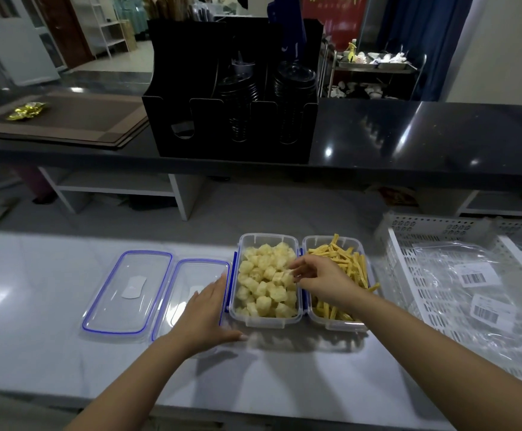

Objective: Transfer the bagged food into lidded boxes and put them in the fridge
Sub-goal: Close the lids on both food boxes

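1. My left hand (205, 315) lies flat, fingers straight and together, on the nearer lid (191, 293). Fingertips reach the left wall of the box of pale chunks (265, 281); thumb stretches right along the counter in front of that box.
2. My right hand (321, 279) hangs over the seam between the two boxes, fingers loosely curled and pointing left over the chunks. Fingertips are motion-blurred, so I cannot tell whether they pinch a piece or only touch the pile.
3. Hidden: my right wrist and forearm cover the middle of the box of yellow sticks (340, 262). My left hand covers the right part of the nearer lid. Labels on the empty bags (471, 284) show barcodes; the text is too small to read.
4. Both boxes are clear plastic with blue latches, open, side by side and touching, on the pale counter (35, 290). Left one is heaped with pale yellow cubes, right one with thin orange-yellow sticks, some poking over the rim.
5. Two clear lids with blue seals lie left of the boxes. The far lid (129, 290) carries a white sticker.
6. Crumpled clear bags sit in the white perforated tray (415, 293) to the right of the boxes.
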